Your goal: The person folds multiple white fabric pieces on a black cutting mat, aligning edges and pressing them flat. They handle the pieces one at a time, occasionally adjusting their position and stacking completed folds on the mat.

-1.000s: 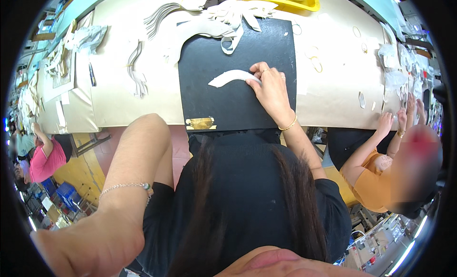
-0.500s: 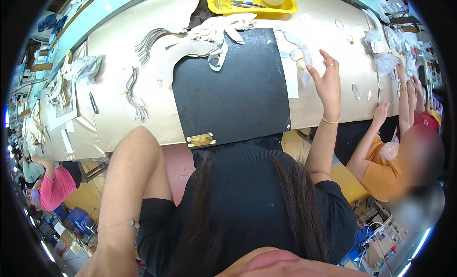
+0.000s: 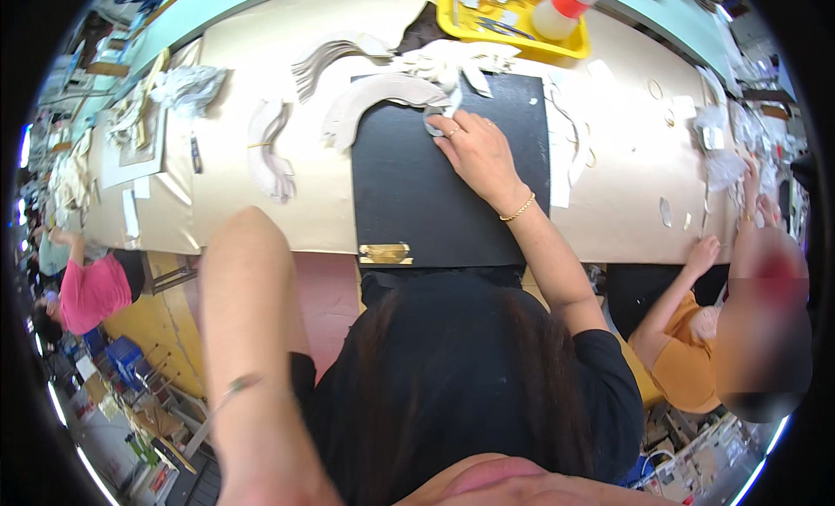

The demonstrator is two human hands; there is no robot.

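My right hand reaches over the black board, its fingers closed at the looped end of a pale strip. The fingertips partly cover that loop. Just beyond lies a bunch of cream cut pieces. A stack of curved, light grey pieces overlaps the board's far left corner. My left arm is bent back, and my left hand is at the lower edge, blurred, its fingers out of sight.
A yellow tray at the back holds scissors and a bottle with a red band. Curved stacks and a banded bundle lie left. Right are paper with a curved piece and a co-worker's hand.
My right hand has moved left from above the papers to the loop on the board, and its fingers have closed. The view has shifted, and my left hand has come lower in it.
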